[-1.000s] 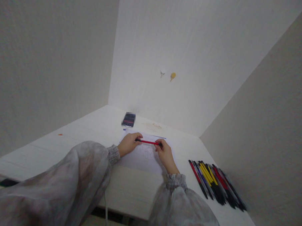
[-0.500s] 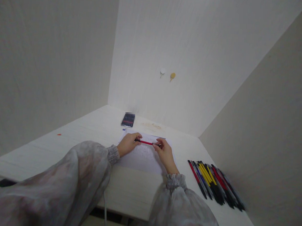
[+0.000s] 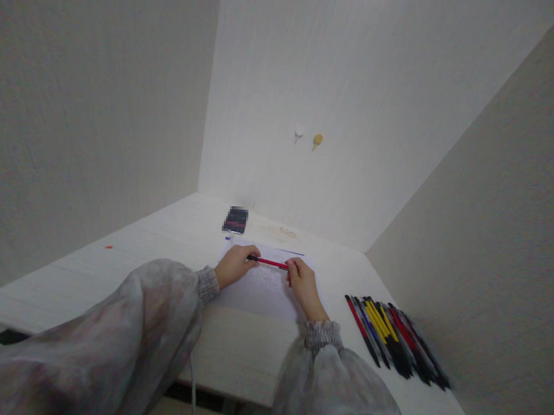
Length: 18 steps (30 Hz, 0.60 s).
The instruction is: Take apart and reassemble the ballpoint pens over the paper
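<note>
Between my two hands a red pen (image 3: pixel 272 263) with a black end lies nearly level, above a white sheet of paper (image 3: pixel 254 298) with faint marks on it. My left hand (image 3: pixel 235 264) is closed on the black end, thumb and fingers pinching it. My right hand (image 3: pixel 302 282) pinches the other end, where a thin dark piece shows by the fingertips. The very tip on that side is hidden by my fingers.
Several pens (image 3: pixel 395 338) in red, yellow, blue, grey and black lie in a row at the right. A dark, pixelated phone-like object (image 3: pixel 235 220) lies behind the paper. Two hooks, one yellow (image 3: pixel 318 139), are on the back wall. A white cable (image 3: pixel 192 387) hangs at the front edge.
The fingers of my right hand have shifted and curled more tightly round the pen's right end. More of the red barrel now shows. My left hand has stayed in place.
</note>
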Available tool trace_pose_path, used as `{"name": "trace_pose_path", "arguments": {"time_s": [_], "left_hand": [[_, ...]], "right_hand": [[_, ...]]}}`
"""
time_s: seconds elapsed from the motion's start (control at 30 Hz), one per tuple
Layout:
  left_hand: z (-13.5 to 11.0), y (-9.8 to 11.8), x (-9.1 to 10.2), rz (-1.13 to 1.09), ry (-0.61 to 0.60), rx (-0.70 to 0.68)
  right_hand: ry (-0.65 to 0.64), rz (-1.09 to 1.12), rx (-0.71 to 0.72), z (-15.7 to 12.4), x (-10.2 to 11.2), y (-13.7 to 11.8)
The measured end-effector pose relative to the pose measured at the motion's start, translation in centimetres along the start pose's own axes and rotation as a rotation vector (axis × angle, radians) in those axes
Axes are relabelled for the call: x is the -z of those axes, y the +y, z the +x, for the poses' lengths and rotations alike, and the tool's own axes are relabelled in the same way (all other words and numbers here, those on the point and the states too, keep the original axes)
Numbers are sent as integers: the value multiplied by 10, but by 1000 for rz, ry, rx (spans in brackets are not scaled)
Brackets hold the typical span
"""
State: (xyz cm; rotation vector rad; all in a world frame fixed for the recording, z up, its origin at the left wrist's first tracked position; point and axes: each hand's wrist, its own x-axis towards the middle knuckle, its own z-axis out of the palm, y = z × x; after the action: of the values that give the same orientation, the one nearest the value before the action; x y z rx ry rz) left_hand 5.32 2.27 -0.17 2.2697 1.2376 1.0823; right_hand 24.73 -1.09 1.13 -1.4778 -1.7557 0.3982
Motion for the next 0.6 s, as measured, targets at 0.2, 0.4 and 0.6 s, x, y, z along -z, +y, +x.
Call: {"name": "trace_pose_path", "arguments": {"time_s": [0.2, 0.4, 0.6], "left_hand": [[1, -2, 0, 38, -15, -7], [3, -7, 0, 128, -45, -26], [1, -5, 0, 133, -58, -59]], "right_hand": [[67, 15, -64, 1, 4, 0], [182, 4, -97, 3, 7, 3], [217, 25, -142, 2, 10, -3]]}}
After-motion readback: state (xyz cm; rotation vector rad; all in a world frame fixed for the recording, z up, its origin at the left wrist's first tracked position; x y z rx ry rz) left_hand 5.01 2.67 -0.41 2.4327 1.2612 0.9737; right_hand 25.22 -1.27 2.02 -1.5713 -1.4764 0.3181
